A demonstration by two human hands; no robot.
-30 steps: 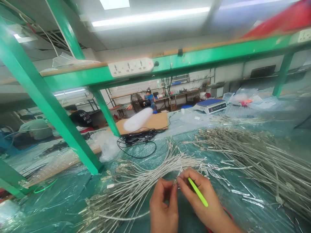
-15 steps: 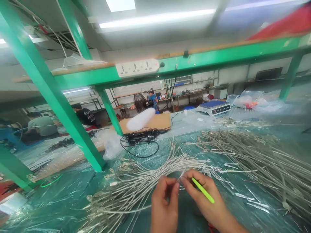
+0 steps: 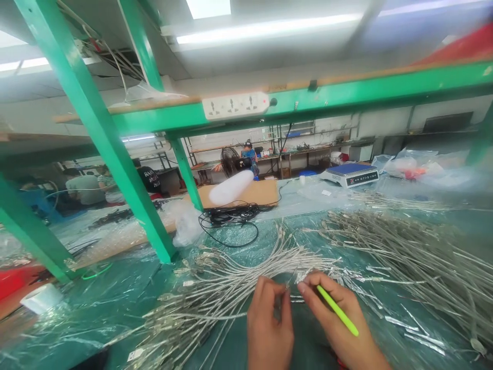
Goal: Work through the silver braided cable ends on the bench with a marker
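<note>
My left hand [image 3: 269, 321] is closed in a pinch, thumb against forefinger, on the thin end of a cable. A grey-white cable [image 3: 231, 316] runs in behind that hand from the left. Just to the right, my right hand [image 3: 335, 308] is closed around a bright yellow-green pen-like stick [image 3: 339, 311]. Its fingertips also pinch a small shiny foil piece [image 3: 301, 276], a little apart from the left fingertips. Beyond both hands lies a bundle of braided cables [image 3: 246, 275] with clear plug ends. Silvery foil strips [image 3: 400, 322] are scattered right of my right hand.
A larger cable heap [image 3: 416, 252] covers the right side. Farther back stand a scale [image 3: 350, 174], a coil of black cable [image 3: 231, 213] and a white roll [image 3: 231, 187]. Green frame posts [image 3: 115, 164] rise at left; a power strip [image 3: 234, 105] hangs above. People sit in the background.
My fingertips have drawn slightly apart, and a shiny foil piece now shows at the right ones. The whole view has shifted, so the scene sits farther right.
</note>
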